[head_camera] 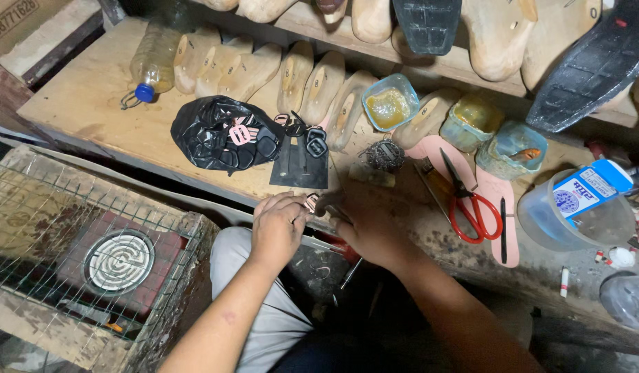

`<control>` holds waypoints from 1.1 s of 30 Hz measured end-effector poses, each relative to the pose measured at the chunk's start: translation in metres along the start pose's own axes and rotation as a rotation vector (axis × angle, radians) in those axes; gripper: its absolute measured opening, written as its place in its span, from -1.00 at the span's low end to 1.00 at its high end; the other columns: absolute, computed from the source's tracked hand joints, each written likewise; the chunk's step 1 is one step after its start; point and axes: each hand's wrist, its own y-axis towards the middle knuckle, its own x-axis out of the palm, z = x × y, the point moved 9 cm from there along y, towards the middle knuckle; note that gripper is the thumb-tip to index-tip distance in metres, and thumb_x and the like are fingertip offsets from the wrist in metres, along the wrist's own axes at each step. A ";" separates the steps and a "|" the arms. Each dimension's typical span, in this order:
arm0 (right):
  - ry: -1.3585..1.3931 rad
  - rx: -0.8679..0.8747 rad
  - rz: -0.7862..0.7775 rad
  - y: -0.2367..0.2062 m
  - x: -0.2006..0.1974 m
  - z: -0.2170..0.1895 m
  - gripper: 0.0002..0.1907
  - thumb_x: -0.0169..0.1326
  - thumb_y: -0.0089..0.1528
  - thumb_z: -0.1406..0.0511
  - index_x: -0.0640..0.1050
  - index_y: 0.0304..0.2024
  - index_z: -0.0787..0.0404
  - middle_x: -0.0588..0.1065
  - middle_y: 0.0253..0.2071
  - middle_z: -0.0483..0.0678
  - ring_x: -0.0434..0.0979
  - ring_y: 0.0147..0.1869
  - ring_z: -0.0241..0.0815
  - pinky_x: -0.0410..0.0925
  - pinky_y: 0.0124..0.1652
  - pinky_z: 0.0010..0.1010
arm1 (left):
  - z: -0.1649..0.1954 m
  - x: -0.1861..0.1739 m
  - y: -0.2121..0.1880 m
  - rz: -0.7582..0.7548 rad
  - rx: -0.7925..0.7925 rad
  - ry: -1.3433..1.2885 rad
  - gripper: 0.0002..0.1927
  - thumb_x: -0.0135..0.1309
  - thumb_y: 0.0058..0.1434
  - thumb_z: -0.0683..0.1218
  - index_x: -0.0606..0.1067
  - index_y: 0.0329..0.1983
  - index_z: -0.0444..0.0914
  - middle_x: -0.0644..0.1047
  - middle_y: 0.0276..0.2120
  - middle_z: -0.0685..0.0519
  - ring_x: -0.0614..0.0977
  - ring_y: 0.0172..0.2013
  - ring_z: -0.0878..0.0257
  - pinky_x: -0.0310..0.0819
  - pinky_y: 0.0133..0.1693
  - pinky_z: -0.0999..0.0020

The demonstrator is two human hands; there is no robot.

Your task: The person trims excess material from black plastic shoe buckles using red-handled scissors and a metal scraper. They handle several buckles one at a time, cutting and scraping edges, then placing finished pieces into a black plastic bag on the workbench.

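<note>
My left hand [278, 224] and my right hand [364, 228] meet at the front edge of the wooden workbench [91, 103], fingers pinched together on a small pink strap piece [311, 202]. Just behind the hands lies a flat black piece of material [299, 166] with dark buckles [316, 141] on it. A crumpled black plastic bag [209, 131] holding several pink and black buckle pieces sits to the left of that.
Red-handled scissors [471, 207] lie on pink insole cutouts [499, 200] at the right. Wooden shoe lasts [292, 76] line the back. Plastic glue tubs [390, 103], a plastic bottle [154, 59], a clear container [575, 214] and a wire-caged electric heater [119, 261] stand around.
</note>
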 end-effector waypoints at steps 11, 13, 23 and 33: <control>-0.078 -0.030 0.129 -0.002 -0.011 -0.020 -0.71 0.09 0.22 0.30 0.53 -0.01 0.23 0.53 -0.12 0.17 0.53 0.02 0.19 0.37 -0.01 -0.13 | -0.002 0.001 0.002 -0.004 -0.046 -0.019 -0.89 0.30 -0.01 -0.12 0.61 -0.43 -0.22 0.66 -0.12 0.05 0.58 0.06 0.04 0.27 0.16 0.06; -0.007 0.011 0.119 0.000 -0.011 -0.017 -0.72 0.07 0.26 0.29 0.54 0.01 0.21 0.54 -0.11 0.15 0.54 0.00 0.17 0.38 -0.04 -0.13 | -0.002 0.001 0.002 0.015 -0.055 -0.009 -0.90 0.29 -0.01 -0.13 0.60 -0.44 -0.22 0.66 -0.10 0.07 0.58 0.07 0.05 0.28 0.17 0.08; -0.164 -0.018 0.104 0.025 0.004 -0.010 -0.88 0.09 0.22 0.31 0.59 -0.22 0.19 0.51 -0.29 0.12 0.54 -0.12 0.13 0.35 -0.13 -0.09 | -0.007 0.008 -0.002 0.025 -0.079 -0.023 -0.92 0.27 0.02 -0.13 0.59 -0.44 -0.20 0.66 -0.13 0.09 0.58 0.07 0.07 0.23 0.20 0.03; -0.077 0.097 0.133 0.013 0.020 0.018 -0.74 0.10 0.22 0.22 0.59 -0.14 0.25 0.54 -0.26 0.15 0.55 -0.12 0.13 0.36 -0.13 -0.09 | 0.005 0.001 -0.004 0.092 -0.040 -0.033 -0.93 0.23 0.08 -0.14 0.60 -0.38 -0.22 0.58 -0.16 0.01 0.55 -0.04 0.00 0.25 0.21 0.00</control>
